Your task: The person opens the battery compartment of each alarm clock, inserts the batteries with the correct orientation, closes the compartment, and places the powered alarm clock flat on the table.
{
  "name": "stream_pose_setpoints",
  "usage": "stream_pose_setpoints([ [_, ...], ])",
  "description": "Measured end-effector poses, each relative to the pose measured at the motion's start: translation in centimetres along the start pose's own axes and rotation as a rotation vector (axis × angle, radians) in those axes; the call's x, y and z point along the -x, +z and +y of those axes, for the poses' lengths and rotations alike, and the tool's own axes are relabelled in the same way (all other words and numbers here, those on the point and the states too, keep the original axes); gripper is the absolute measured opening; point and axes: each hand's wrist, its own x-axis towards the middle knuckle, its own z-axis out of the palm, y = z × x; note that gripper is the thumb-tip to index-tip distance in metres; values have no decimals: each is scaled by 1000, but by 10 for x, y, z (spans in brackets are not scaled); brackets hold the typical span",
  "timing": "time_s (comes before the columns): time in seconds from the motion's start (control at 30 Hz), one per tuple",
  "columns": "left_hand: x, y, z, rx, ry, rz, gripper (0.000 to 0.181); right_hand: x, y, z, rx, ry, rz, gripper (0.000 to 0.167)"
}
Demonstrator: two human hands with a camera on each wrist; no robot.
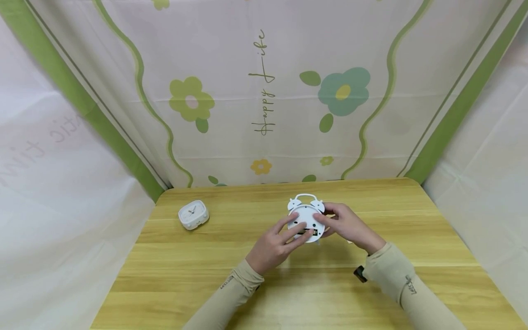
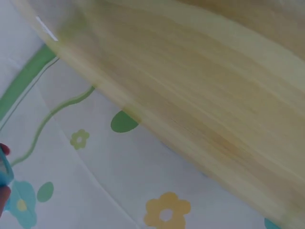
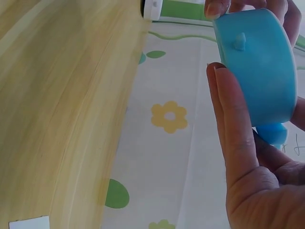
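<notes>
A light-blue twin-bell alarm clock (image 1: 305, 211) is held up over the table with its back toward me, handle on top. Low on its back is a dark, uncovered battery compartment (image 1: 315, 232). My left hand (image 1: 270, 250) holds the clock from the left, fingers spread over the back and reaching the compartment. On the other side my right hand (image 1: 348, 224) grips the clock's edge, thumb on the back. The right wrist view shows the clock's blue rim (image 3: 259, 67) between both hands. Only a sliver of the clock (image 2: 5, 169) appears in the left wrist view.
A white rounded-square clock (image 1: 194, 214) lies at the table's left. A small flat white piece (image 3: 29, 223) rests on the wooden table (image 1: 231, 288), mostly hidden by the right hand in the head view. Printed curtains (image 1: 264, 146) hang behind and at both sides.
</notes>
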Motion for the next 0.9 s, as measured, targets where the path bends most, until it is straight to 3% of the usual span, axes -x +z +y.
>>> stream_pose_setpoints([
  [0.17, 3, 2, -1, 1, 12, 27, 33, -1, 1, -2, 6, 1, -6, 41],
  [0.3, 3, 3, -1, 34, -6, 81, 28, -1, 1, -4, 11, -4, -13, 41],
  [0.43, 2, 2, 0, 70, -36, 84, 23, -2, 1, -5, 17, -2, -10, 41],
  [0.6, 3, 3, 2, 104, -64, 82, 31, -2, 1, -5, 15, -1, -17, 40],
  [0.9, 2, 4, 3, 102, -58, 90, 32, -2, 1, -3, 27, 14, -20, 39],
])
